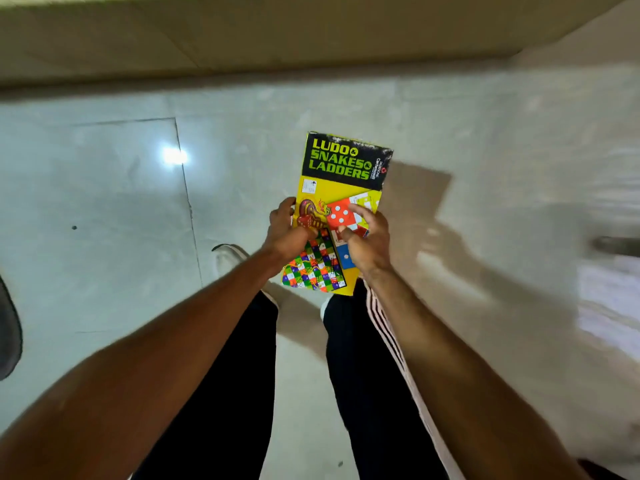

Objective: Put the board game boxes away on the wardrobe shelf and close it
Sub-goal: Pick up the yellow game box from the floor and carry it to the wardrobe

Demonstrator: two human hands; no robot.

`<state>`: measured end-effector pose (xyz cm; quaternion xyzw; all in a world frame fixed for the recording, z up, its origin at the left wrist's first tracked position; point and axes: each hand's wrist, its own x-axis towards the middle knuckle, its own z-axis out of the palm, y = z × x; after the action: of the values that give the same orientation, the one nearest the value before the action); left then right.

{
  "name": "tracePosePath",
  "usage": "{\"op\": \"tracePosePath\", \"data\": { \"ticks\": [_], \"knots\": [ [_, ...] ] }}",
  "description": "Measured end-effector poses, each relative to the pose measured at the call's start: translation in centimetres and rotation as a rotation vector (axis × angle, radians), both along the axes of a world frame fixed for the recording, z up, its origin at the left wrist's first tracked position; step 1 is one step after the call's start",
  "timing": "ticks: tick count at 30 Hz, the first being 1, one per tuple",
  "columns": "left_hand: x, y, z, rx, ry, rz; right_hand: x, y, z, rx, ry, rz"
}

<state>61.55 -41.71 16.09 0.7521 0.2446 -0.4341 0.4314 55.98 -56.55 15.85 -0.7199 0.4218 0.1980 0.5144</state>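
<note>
A flat yellow and black board game box [341, 181], printed "Ludo & Snakes & Ladders", is held out over the floor in front of me, its long side pointing away. My left hand [285, 233] grips its left edge, thumb on the lid. My right hand [367, 242] holds the right side, fingers spread over the red dice picture. The box's near end sits between both wrists. No wardrobe shelf shows in this view.
Pale glossy floor tiles [121, 202] lie below, with a lamp's glare at the left. A beige wooden panel [242, 36] runs across the top. My legs in black trousers [235, 375] and white shoes stand under the box. A dark object [8, 334] sits at the left edge.
</note>
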Motion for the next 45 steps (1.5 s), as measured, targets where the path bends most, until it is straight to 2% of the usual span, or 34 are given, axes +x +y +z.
{"op": "tracePosePath", "data": {
  "ticks": [6,12,17,21,26,31,35,39,45],
  "knots": [
    [-1.8,-4.0,24.1,-0.078,-0.028,-0.039,-2.1,-5.1,23.8,0.027,-0.072,0.005],
    [-2.7,-8.8,44.1,-0.157,-0.119,-0.132,-3.9,-11.7,44.6,0.016,-0.205,0.049],
    [-2.2,-15.0,54.2,-0.291,-0.247,-0.142,-3.1,-19.5,54.0,0.027,-0.293,0.008],
    [-0.4,-20.6,57.9,-0.346,-0.303,-0.166,-1.8,-24.9,58.2,-0.057,-0.419,-0.049],
    [5.0,-28.8,59.0,-0.415,-0.413,-0.267,1.9,-32.0,59.9,-0.175,-0.515,-0.138],
    [11.9,-39.6,58.9,-0.456,-0.530,-0.349,7.9,-41.8,59.8,-0.232,-0.556,-0.181],
    [17.9,-48.6,59.9,-0.414,-0.595,-0.458,13.6,-50.6,60.2,-0.267,-0.528,-0.195],
    [24.0,-56.5,60.8,-0.401,-0.603,-0.551,19.0,-58.9,61.6,-0.265,-0.509,-0.156],
    [33.5,-68.0,60.6,-0.371,-0.608,-0.515,28.0,-70.2,62.4,-0.302,-0.550,-0.055]
  ]
}}
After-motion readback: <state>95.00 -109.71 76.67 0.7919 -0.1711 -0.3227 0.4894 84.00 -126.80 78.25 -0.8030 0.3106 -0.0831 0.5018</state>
